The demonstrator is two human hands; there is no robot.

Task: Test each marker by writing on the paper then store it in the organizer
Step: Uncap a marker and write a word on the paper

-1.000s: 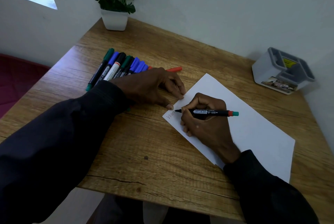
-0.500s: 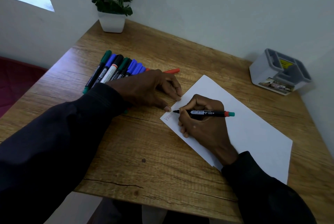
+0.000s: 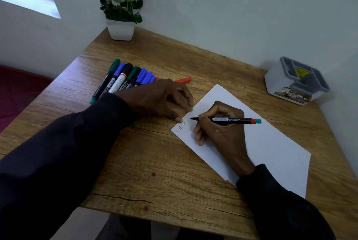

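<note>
Black marker (image 3: 230, 119) with red-and-green end, held near level over the paper (image 3: 271, 143), tip pointing left at the sheet's near-left corner. Whether the tip touches the sheet cannot be told. Faint handwriting (image 3: 180, 127) just left of and below the tip, close to the corner.

Right hand (image 3: 219, 133) wrapped around the marker in a writing grip, fingers pinched on the barrel near the tip, heel of the hand resting on the paper. Dark sleeve over the wrist.

Left hand (image 3: 155, 100) lies flat on the table (image 3: 135, 162), palm down, holding nothing; fingertips at the paper's left edge, touching or just short of it.

White sheet lies at an angle across the right half of the wooden table.

Behind the left hand, a row of markers (image 3: 124, 79) side by side: green, blue and black caps, one with a white barrel. An orange one (image 3: 184, 80) pokes out beyond the knuckles.

Grey organizer (image 3: 296, 80) at the far right corner, well apart from the paper, compartments open to the top.

Small white pot with a plant (image 3: 121, 26) at the far corner, against the wall.
</note>
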